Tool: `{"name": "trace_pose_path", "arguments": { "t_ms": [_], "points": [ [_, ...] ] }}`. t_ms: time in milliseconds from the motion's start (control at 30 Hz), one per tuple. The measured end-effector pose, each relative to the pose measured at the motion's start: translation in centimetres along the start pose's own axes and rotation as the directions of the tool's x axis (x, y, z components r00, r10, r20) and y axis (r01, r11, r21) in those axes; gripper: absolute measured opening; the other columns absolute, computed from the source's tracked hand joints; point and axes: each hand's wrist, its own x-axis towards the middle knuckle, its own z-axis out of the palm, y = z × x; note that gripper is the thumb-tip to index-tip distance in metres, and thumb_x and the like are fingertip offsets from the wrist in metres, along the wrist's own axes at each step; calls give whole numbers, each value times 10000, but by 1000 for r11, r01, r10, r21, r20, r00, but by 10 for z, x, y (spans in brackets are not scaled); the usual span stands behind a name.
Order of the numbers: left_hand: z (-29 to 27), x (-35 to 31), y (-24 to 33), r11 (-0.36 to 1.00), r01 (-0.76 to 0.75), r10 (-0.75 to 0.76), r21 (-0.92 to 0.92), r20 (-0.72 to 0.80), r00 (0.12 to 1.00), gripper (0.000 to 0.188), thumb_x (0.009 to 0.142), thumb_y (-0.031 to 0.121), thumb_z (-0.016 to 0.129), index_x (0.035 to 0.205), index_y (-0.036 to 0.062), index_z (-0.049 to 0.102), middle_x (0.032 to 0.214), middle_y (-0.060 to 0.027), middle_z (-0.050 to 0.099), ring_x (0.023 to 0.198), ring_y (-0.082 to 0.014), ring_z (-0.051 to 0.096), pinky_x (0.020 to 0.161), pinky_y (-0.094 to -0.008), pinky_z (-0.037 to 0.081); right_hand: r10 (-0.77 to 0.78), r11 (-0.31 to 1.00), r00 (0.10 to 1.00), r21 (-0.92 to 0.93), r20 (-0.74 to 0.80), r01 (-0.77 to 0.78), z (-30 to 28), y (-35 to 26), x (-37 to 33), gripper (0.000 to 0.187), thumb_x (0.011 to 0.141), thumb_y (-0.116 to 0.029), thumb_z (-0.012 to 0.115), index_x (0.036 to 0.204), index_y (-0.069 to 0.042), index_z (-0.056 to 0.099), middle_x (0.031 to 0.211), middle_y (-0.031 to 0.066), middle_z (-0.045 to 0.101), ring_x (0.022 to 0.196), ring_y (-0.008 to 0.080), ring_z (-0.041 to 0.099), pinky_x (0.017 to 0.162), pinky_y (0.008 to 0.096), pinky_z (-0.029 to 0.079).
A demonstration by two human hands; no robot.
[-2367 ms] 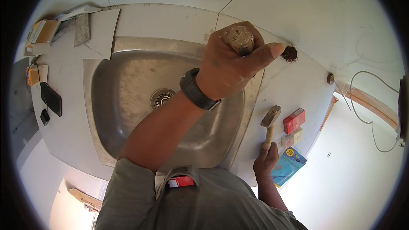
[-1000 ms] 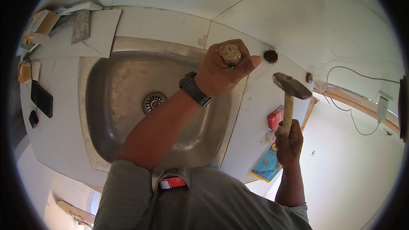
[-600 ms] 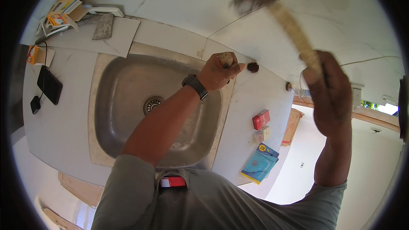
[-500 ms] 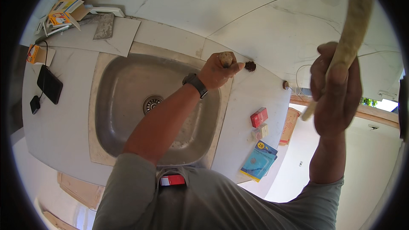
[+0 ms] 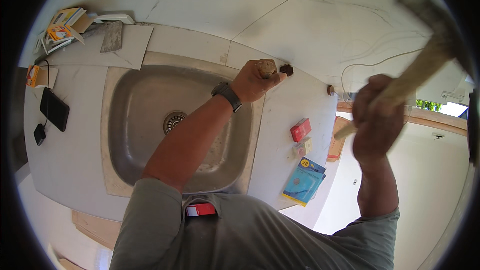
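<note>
My right hand [image 5: 377, 120], raised at the right, is wrapped round the pale wooden handle of a hammer [image 5: 425, 67]. The hammer's dark head is up at the upper right, smeared by motion. Over the far right corner of the steel sink [image 5: 120, 115], my left hand [image 5: 252, 82] grips an upright tool handle [image 5: 266, 68] with a worn, rounded top. Its lower end is hidden under my fist, so its kind is unclear. Just beside my left thumb is a dark, rough-edged hole [image 5: 286, 70] in the white countertop [image 5: 280, 105].
Right of the sink lie a red box [image 5: 301, 130], a small pale box [image 5: 303, 146] and a blue packet [image 5: 304, 182]. A black phone [image 5: 54, 109] with a cable is at the left. Opened cartons [image 5: 65, 22] and a loose slab [image 5: 127, 45] occupy the far left. A marbled wall rises behind.
My right hand has moved slightly left, and the hammer has tilted so that its head now shows at the upper right. My left hand keeps its grip beside the hole. The view has shifted slightly.
</note>
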Motion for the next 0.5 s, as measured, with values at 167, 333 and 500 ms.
{"name": "trace_pose_path", "arguments": {
  "t_ms": [167,333,500],
  "points": [
    [0,0,-4,996,-68,66,-56,-24,998,349,943,257,753,737,66,546,628,52,521,598,-42,426,546,-262,393,477,807,819,-528,320,-264,-7,37,-18,308,981,-257,656,1154,-19,564,724,258,611,700,475,610,643,490,474],
    [-17,3,-12,972,-28,0,-233,-121,993,361,926,270,778,726,83,542,649,24,542,619,-62,474,572,-268,423,239,961,971,-148,14,-235,-44,25,-9,378,1048,-357,572,1142,6,618,651,8,500,572,95,461,517,283,370],
    [-22,5,-20,949,-69,24,-307,-147,989,340,931,250,781,739,97,545,685,2,568,642,-82,508,589,-279,423,-92,981,954,-188,-287,38,-38,-18,33,511,1102,-431,387,1199,40,559,679,-26,420,529,33,327,470,204,254]
  ]
}}
